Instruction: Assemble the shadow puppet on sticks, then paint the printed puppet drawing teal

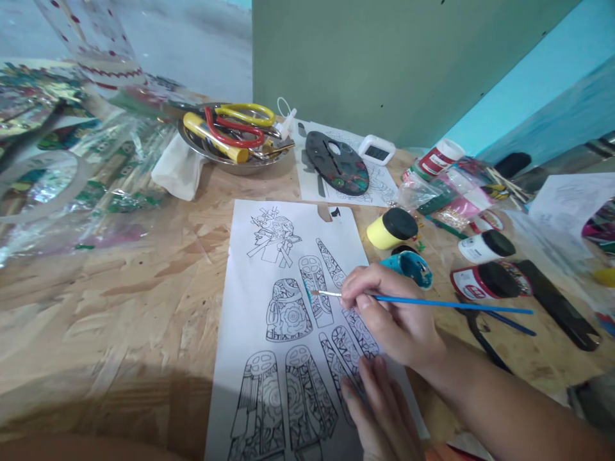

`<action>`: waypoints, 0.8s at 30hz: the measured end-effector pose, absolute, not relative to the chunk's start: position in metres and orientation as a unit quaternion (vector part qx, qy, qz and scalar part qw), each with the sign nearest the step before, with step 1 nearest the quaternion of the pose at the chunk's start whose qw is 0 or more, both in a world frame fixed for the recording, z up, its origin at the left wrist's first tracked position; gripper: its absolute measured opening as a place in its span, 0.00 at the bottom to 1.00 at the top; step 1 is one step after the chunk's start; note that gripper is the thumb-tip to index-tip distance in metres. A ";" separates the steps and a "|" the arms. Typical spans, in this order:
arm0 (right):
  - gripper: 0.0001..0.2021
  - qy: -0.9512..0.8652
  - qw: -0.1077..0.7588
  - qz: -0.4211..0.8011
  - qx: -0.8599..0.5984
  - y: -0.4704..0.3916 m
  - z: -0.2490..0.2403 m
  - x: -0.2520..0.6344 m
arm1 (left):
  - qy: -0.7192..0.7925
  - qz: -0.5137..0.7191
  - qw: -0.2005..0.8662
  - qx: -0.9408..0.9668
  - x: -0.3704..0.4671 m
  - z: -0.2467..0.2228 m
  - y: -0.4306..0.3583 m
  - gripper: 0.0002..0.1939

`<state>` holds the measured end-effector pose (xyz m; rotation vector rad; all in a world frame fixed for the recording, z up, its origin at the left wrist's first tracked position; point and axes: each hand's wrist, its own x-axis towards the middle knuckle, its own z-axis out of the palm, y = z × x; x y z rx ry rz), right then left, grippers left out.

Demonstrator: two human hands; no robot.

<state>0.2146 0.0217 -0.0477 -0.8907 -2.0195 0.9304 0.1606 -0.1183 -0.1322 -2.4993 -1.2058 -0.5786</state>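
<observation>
My right hand (391, 314) pinches a thin blue paintbrush (456, 305) near its metal collar. The brush tip touches a printed line drawing on the white sheet (250, 294), where a small strip of teal paint (307, 289) shows along one patterned shape. Lower down, my left hand (379, 410) lies on the same sheet with its fingers stretched out; its wrist is cut off by the frame. Just beyond my right hand is an open jar of teal paint (408, 267), tilted toward me. Beside it lies a yellow paint jar (391, 228) with a black lid.
A metal bowl (230, 168) with tools stands at the back, left of a dark paint palette (336, 163) and a white digital timer (377, 150). Red-labelled jars (483, 282) and a black phone-like object (557, 304) lie right. Plastic-wrapped sticks (115, 166) fill the left back.
</observation>
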 end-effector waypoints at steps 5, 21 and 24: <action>0.07 -0.781 0.361 0.368 -0.353 0.023 -0.048 0.216 | -0.497 -0.172 0.135 -0.840 0.174 -0.131 -0.128 0.22; 0.07 -0.805 0.329 0.312 -0.383 0.022 -0.043 0.213 | -0.531 -0.146 0.103 -0.829 0.203 -0.147 -0.139 0.21; 0.07 -0.793 0.351 0.332 -0.371 0.020 -0.043 0.214 | -0.534 -0.144 0.101 -0.827 0.205 -0.150 -0.141 0.20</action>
